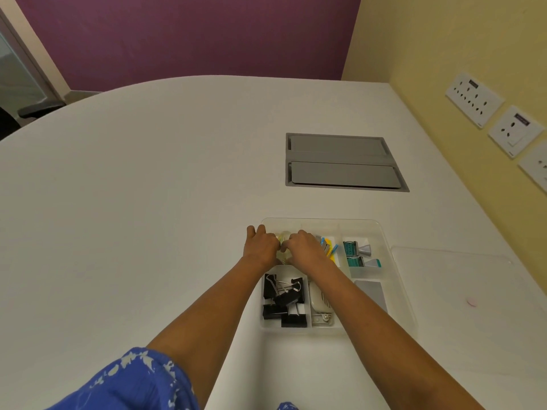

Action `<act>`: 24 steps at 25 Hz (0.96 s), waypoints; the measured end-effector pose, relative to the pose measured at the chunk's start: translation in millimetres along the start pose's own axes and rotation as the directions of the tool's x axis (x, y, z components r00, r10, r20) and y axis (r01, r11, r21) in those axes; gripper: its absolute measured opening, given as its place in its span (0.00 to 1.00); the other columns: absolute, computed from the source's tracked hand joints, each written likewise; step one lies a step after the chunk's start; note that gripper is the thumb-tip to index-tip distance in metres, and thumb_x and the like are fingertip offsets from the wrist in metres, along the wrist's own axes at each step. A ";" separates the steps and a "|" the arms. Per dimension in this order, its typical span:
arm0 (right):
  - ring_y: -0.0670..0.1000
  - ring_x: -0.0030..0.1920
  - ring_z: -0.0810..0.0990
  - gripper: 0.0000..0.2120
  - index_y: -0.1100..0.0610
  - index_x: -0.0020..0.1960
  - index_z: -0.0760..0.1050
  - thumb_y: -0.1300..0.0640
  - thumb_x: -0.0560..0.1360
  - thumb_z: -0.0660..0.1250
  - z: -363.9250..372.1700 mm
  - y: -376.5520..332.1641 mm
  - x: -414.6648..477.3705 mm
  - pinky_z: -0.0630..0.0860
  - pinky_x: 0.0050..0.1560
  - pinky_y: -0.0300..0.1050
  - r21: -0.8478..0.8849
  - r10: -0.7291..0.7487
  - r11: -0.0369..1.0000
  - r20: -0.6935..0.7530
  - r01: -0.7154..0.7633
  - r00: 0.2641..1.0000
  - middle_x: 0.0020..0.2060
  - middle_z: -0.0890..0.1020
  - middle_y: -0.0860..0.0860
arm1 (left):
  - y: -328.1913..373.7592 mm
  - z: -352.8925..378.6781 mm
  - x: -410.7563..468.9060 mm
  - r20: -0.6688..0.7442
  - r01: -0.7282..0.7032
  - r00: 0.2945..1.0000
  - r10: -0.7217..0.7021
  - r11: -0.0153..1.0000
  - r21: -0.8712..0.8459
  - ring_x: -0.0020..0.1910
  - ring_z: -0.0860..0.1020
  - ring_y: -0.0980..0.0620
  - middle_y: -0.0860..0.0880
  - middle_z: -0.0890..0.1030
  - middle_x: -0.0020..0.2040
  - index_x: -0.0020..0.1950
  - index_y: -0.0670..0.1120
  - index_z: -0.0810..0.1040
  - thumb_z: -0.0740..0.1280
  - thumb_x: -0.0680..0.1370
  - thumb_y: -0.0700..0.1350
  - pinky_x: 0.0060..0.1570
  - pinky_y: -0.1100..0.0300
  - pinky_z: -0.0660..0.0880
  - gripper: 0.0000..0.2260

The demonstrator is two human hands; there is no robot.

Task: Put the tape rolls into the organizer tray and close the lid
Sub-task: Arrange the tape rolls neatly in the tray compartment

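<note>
A clear plastic organizer tray sits on the white table, divided into compartments. Both hands meet over its far-left compartment. My left hand and my right hand are curled around pale, translucent tape rolls, which show only as a small yellowish patch between the fingers. Most of the rolls are hidden by the hands. The tray's clear lid lies flat on the table to the right of the tray.
Other compartments hold black binder clips, a white stapler, coloured tabs, teal-and-grey stamps and a grey card. A grey cable hatch is set into the table beyond. Wall sockets line the right wall.
</note>
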State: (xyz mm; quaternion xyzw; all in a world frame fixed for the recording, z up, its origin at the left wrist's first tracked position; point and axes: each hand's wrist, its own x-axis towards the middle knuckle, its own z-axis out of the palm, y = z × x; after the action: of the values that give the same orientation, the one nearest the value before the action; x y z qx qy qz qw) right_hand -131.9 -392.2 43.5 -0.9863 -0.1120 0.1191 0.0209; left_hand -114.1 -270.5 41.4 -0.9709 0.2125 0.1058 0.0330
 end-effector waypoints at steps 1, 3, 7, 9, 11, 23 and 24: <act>0.56 0.62 0.73 0.17 0.52 0.63 0.77 0.52 0.75 0.69 0.3 0.7 -0.4 0.72 0.59 0.48 0.003 0.002 1.000 0.010 -0.002 1.000 0.59 0.80 0.55 | 0.3 0.7 0.5 0.000 0.004 1.000 -0.004 1.000 -0.006 0.64 0.67 0.47 0.50 0.80 0.59 0.60 0.51 0.80 0.65 0.75 0.60 0.64 0.50 0.59 0.19; 0.56 0.62 0.73 0.17 0.52 0.62 0.78 0.49 0.74 0.69 0.3 2.6 -0.3 0.72 0.59 0.48 0.009 0.008 1.000 0.018 -0.008 1.000 0.58 0.80 0.56 | 0.1 1.6 1.9 0.001 0.013 1.000 -0.013 1.000 -0.012 0.64 0.67 0.47 0.50 0.81 0.58 0.59 0.51 0.81 0.66 0.74 0.61 0.65 0.50 0.59 0.19; 0.55 0.61 0.73 0.17 0.52 0.61 0.78 0.49 0.74 0.69 -3.4 3.8 0.3 0.72 0.59 0.48 0.022 0.003 1.000 0.037 -0.004 0.999 0.58 0.81 0.55 | -1.2 3.8 4.7 0.006 0.019 1.000 -0.019 1.000 -0.007 0.64 0.67 0.47 0.50 0.82 0.56 0.57 0.51 0.81 0.66 0.74 0.60 0.64 0.51 0.59 0.18; 0.55 0.61 0.74 0.18 0.52 0.62 0.78 0.49 0.74 0.70 -5.6 4.2 0.0 0.72 0.59 0.48 0.065 -0.001 0.998 0.033 -0.001 0.999 0.58 0.81 0.55 | -1.7 3.9 5.7 0.000 0.015 1.000 -0.015 1.000 -0.013 0.63 0.67 0.48 0.50 0.82 0.55 0.57 0.51 0.81 0.66 0.74 0.61 0.64 0.51 0.59 0.19; 0.55 0.61 0.74 0.19 0.52 0.62 0.78 0.49 0.73 0.70 -7.7 5.3 -0.8 0.73 0.59 0.48 0.097 0.000 0.995 0.027 -0.003 1.000 0.58 0.81 0.54 | -2.2 3.6 6.5 -0.010 0.002 1.000 -0.002 1.000 -0.016 0.64 0.67 0.47 0.50 0.82 0.55 0.58 0.52 0.80 0.65 0.73 0.63 0.64 0.51 0.59 0.20; 0.55 0.60 0.76 0.18 0.56 0.60 0.78 0.49 0.74 0.70 -11.3 2.6 5.5 0.73 0.60 0.48 -0.010 -0.034 0.999 0.091 0.035 0.995 0.57 0.81 0.55 | -1.0 -1.7 9.0 0.042 -0.043 0.998 0.037 0.989 0.140 0.66 0.66 0.47 0.51 0.80 0.59 0.60 0.53 0.79 0.66 0.75 0.58 0.68 0.51 0.58 0.17; 0.56 0.60 0.76 0.18 0.56 0.60 0.78 0.49 0.74 0.70 -10.9 1.8 6.4 0.73 0.60 0.48 -0.024 -0.037 0.999 0.089 0.039 0.995 0.57 0.81 0.55 | -0.7 -2.0 9.6 0.046 -0.040 0.998 0.033 0.989 0.146 0.67 0.65 0.47 0.51 0.80 0.59 0.60 0.53 0.79 0.66 0.76 0.57 0.68 0.51 0.58 0.16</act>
State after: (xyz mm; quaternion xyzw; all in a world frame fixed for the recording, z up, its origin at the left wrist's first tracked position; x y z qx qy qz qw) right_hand -122.8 -392.7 52.6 -0.9780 -0.1332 0.1607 0.0056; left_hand -105.0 -273.9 41.3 -0.9592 0.2367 0.1116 0.1069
